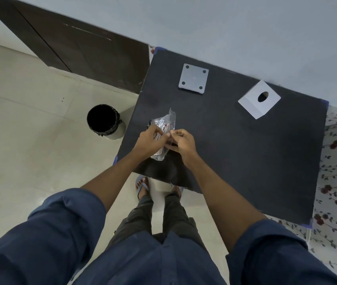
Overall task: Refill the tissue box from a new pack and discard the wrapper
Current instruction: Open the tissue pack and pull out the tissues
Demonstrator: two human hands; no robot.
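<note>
Clear plastic wrapper (163,128) is pinched by curled fingers of left hand (150,140) and right hand (183,140).

Head-worn wide-angle view, steeply down over dark table (235,153), probably standing.

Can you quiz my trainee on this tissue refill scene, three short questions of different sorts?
1. True or false: the bin stands on the table.
2. What do the left hand and right hand hold?
3. The box cover lies: A) by the wall, B) on the floor?

Key: 1 false, it is on the floor; 2 the plastic pack; 3 A.
</note>
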